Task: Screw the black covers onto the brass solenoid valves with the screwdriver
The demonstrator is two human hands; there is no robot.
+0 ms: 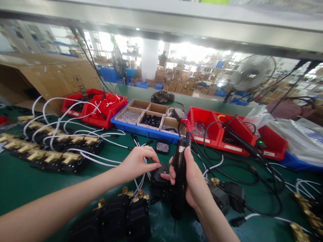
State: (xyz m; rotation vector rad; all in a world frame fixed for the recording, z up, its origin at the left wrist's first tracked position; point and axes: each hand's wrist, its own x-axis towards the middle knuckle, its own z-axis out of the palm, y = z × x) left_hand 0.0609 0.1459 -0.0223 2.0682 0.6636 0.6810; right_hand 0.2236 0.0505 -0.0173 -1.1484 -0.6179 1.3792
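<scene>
While clenching screwdriver [180, 161] in right hand [195, 183], set pinched-shut left hand [137, 163] on housing [159, 175]; seemingly mid-batch, finished valves [50, 149] at 10 o'clock.

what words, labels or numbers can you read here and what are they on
Nothing reads clearly.
Cardboard box: printed marks, too blurred to read.
Red bins: white front labels, too small to read.
Electric screwdriver in the right hand: no legible marking.

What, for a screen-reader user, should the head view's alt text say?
The right hand grips a black electric screwdriver upright, bit down, while the left hand touches a black housing on the green bench. Brass-fitted valves with white wires and bins of parts lie around.
</scene>
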